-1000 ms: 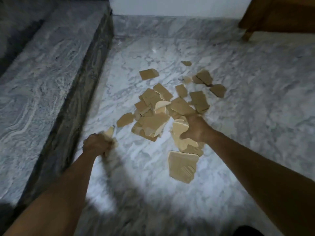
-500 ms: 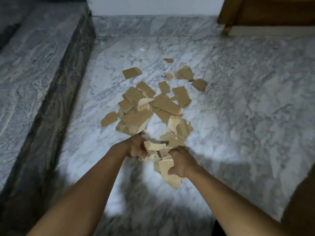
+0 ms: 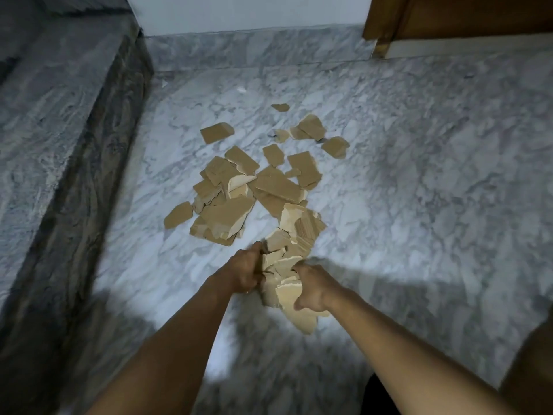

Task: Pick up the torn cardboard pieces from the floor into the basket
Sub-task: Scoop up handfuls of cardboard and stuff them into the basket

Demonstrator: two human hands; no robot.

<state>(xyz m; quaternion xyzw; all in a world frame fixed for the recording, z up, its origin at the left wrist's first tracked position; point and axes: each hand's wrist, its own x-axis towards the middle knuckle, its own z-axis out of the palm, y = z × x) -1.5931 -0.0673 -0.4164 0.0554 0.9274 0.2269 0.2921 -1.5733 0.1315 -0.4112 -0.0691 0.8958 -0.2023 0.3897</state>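
Both forearms enter from the bottom edge and meet at lower centre. The left hand [image 3: 245,272] and right hand [image 3: 312,290] face each other with fingers curled, both clamped on a bundle [image 3: 287,295] of pale torn cardboard held between them. The left hand grips the bundle's left side and the right hand its right side. One large piece hangs below the right hand. Whether the bundle's lower edge touches the floor [image 3: 419,205] cannot be told.

Just beyond the hands, more pale pieces stand against the top of the bundle. These run into the pile [image 3: 227,215] at frame centre, where brown pieces overlap one another on the white-grey marble. A side piece [image 3: 178,215] lies just left of the pile, apart from it.

Farther out, pieces lie loose: a single piece [image 3: 216,132] above the pile's left part, a cluster [image 3: 311,128] right of centre, and a scrap [image 3: 280,107] farthest away.

A dark grey stone ledge [image 3: 59,115] runs along the left side. A white wall [image 3: 239,10] crosses the top, and a wood frame [image 3: 463,13] occupies the upper right corner.
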